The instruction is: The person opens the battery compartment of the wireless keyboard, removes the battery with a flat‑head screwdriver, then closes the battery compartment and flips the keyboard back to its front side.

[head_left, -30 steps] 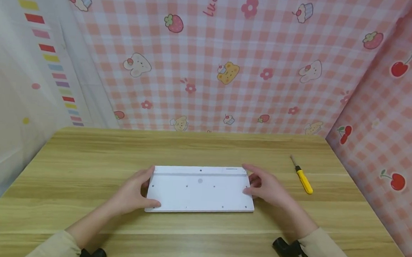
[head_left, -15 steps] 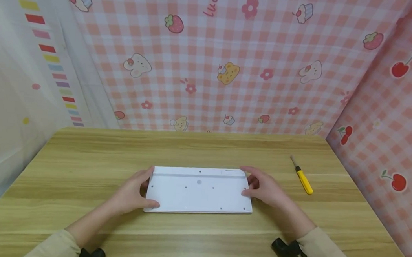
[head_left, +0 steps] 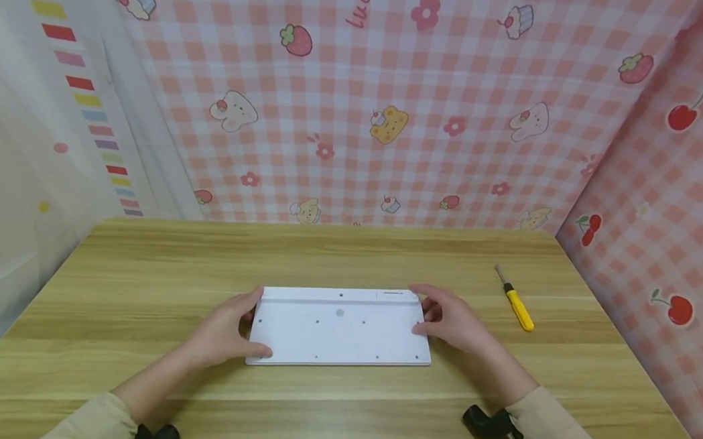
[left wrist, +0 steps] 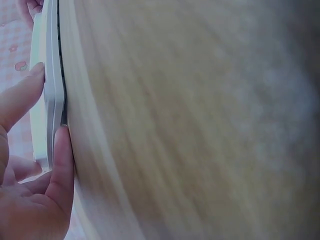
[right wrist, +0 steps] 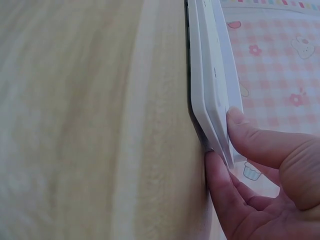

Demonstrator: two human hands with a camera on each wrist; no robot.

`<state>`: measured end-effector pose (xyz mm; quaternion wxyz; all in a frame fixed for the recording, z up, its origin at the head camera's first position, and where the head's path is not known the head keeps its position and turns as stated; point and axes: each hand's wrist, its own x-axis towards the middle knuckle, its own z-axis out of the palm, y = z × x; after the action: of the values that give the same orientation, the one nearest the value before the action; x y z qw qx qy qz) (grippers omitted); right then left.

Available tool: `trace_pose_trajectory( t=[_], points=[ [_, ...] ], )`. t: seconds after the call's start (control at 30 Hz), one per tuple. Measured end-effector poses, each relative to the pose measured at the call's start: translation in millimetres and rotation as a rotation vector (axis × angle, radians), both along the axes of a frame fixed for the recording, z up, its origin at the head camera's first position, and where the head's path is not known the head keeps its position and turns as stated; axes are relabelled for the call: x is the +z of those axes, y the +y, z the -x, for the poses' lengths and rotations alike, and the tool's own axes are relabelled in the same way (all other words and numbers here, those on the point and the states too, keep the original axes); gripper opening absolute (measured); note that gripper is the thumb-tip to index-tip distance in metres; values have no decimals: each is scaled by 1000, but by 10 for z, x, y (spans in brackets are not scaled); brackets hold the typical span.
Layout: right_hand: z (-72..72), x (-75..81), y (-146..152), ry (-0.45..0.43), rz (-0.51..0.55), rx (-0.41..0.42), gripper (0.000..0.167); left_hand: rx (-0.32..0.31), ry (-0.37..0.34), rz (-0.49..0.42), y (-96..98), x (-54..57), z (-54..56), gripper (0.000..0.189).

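A white keyboard lies face down in the middle of the table, its underside dotted with several screw holes. My left hand grips its left end, thumb on the underside and fingers at the edge and beneath. At the other end my right hand holds on in the same way, with the thumb on the underside. Both wrist views show the keyboard edge-on as stacked white layers. Fingertips of the left hand reach between its edge and the tabletop. The keys are hidden underneath.
A screwdriver with a yellow handle lies to the right, beyond the right hand, its shaft pointing away. The wood-grain table ends at a pink checked cloth behind, and another cloth hangs on the right.
The keyboard has shifted very slightly toward me, its right end also a little to the left. My right hand moved with it; both hands kept their grip.
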<state>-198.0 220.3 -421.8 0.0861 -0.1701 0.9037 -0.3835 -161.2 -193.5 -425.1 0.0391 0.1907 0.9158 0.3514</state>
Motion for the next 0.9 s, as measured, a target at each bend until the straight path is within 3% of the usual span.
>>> trace_pose_trajectory(
  t=[0.6,0.77,0.9],
  points=[
    [-9,-3,42,11,-10,40,60,-38,-17,12,-15,39,-1,99],
    [-10,56,44,88,-39,57,52,-63,64,40,-16,129,70,82],
    [5,120,33,132,-40,37,47,-46,139,50,31,211,144,76]
  ],
)
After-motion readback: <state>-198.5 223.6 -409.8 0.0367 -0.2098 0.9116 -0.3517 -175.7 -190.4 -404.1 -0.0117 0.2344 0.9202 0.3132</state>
